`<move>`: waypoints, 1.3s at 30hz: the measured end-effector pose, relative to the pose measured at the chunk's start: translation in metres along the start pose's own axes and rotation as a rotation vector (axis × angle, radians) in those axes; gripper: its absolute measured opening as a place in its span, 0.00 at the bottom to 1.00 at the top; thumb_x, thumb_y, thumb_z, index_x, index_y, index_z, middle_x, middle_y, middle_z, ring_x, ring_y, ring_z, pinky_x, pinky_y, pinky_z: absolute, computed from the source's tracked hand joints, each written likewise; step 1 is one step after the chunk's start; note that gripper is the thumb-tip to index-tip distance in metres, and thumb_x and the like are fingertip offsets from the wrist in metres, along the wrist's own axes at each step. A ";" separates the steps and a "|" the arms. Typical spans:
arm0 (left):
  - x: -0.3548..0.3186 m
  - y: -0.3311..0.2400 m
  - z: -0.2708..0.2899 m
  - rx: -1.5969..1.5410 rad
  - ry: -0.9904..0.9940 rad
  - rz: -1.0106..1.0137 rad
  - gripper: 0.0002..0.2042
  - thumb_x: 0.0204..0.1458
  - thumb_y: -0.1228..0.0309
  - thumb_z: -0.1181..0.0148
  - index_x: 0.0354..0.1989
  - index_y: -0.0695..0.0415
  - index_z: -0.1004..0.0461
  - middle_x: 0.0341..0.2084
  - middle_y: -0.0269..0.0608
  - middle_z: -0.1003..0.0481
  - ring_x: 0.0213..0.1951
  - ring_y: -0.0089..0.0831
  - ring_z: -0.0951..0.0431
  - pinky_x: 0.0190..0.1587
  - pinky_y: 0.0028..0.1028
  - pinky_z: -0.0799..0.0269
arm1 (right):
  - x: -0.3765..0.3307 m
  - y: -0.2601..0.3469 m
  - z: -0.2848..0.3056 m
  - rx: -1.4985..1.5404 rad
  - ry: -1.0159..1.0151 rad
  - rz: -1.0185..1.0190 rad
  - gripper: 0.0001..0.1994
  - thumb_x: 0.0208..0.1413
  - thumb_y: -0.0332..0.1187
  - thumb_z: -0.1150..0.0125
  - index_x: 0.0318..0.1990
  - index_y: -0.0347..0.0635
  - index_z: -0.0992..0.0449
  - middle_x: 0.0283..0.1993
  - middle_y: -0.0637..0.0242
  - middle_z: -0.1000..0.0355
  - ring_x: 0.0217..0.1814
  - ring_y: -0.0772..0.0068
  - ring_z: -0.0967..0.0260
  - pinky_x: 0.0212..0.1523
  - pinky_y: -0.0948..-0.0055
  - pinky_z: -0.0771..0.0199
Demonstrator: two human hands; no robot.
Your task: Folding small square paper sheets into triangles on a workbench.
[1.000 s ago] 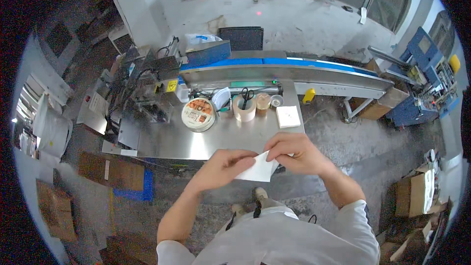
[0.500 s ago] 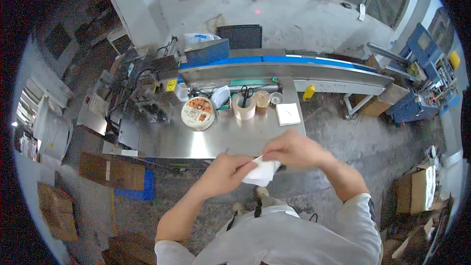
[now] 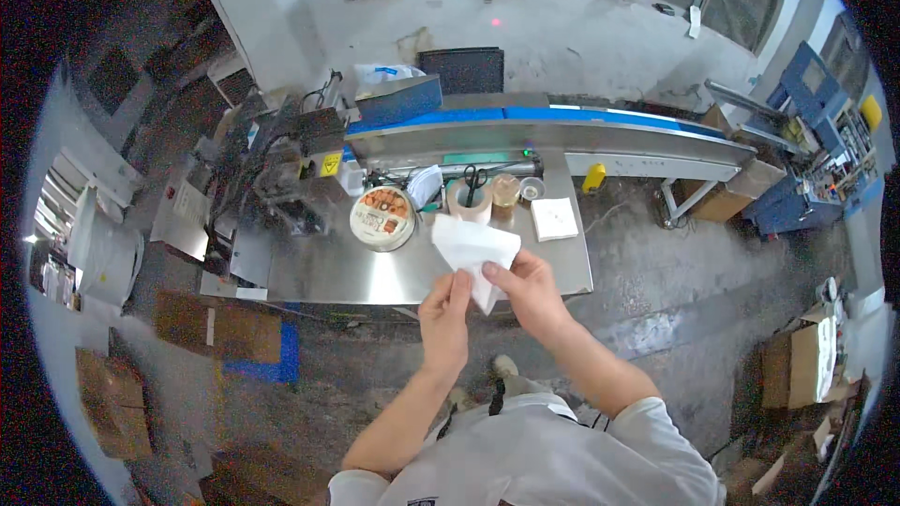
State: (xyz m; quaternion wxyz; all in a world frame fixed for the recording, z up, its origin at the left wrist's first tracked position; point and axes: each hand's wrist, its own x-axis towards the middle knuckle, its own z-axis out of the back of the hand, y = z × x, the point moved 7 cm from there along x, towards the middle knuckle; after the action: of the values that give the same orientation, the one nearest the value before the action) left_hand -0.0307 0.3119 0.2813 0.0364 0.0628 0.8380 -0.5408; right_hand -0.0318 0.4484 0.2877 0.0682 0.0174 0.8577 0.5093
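Observation:
Both hands hold a folded white paper sheet (image 3: 476, 245), fanned wide at the top and tapering to a point below, over the front edge of the steel table (image 3: 347, 272). My left hand (image 3: 444, 320) pinches its lower left side. On the right side my right hand (image 3: 531, 295) grips it, with the thumb lying across the face. Beyond the paper stand a roll of tape (image 3: 469, 207) with black-handled scissors (image 3: 474, 186) in it, and a jar (image 3: 504, 192). A round tub (image 3: 382, 218) with a printed lid is on the left, and a white square pad (image 3: 555, 219) on the right.
Behind the table runs a long conveyor (image 3: 637, 126) with a blue belt. A blue machine (image 3: 816, 169) stands far right. Machinery (image 3: 291, 169) crowds the table's left end. Cardboard boxes (image 3: 797, 365) lie on the floor at right, and flattened cardboard (image 3: 220, 326) at left.
The paper has come up and away from me and now spreads upward, where it hung below my fingers before. Both hands have turned upright, and my right hand has moved lower.

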 end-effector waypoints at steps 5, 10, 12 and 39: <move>0.012 -0.038 0.008 0.154 0.130 -0.069 0.21 0.54 0.71 0.34 0.55 0.65 0.30 0.49 0.40 0.28 0.47 0.27 0.27 0.50 0.24 0.31 | 0.006 0.028 0.011 -0.288 0.273 -0.100 0.16 0.55 0.28 0.33 0.51 0.35 0.25 0.45 0.65 0.23 0.47 0.77 0.27 0.49 0.73 0.26; 0.013 -0.056 0.000 0.482 0.614 0.240 0.24 0.53 0.76 0.35 0.59 0.66 0.32 0.46 0.44 0.23 0.45 0.24 0.24 0.45 0.25 0.26 | -0.003 0.041 0.003 -0.716 0.587 -0.052 0.17 0.53 0.28 0.32 0.50 0.35 0.24 0.42 0.65 0.22 0.43 0.80 0.28 0.44 0.73 0.27; 0.010 -0.050 -0.004 0.545 0.647 0.314 0.15 0.56 0.76 0.37 0.52 0.65 0.25 0.35 0.38 0.19 0.37 0.19 0.22 0.39 0.21 0.27 | -0.002 0.039 0.003 -0.738 0.584 -0.060 0.17 0.52 0.29 0.32 0.50 0.35 0.24 0.41 0.65 0.22 0.42 0.80 0.29 0.43 0.73 0.27; -0.012 -0.052 -0.008 0.726 0.638 0.216 0.08 0.58 0.71 0.39 0.37 0.64 0.21 0.20 0.29 0.26 0.24 0.14 0.34 0.25 0.22 0.36 | -0.008 0.064 0.000 -0.734 0.525 -0.016 0.08 0.55 0.21 0.42 0.42 0.37 0.21 0.39 0.65 0.24 0.43 0.79 0.28 0.42 0.78 0.28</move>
State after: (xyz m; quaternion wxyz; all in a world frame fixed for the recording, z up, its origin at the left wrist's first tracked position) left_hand -0.0261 0.2975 0.3333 -0.1902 0.3202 0.5537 -0.7447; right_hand -0.0262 0.4782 0.3443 -0.1460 -0.1442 0.6089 0.7663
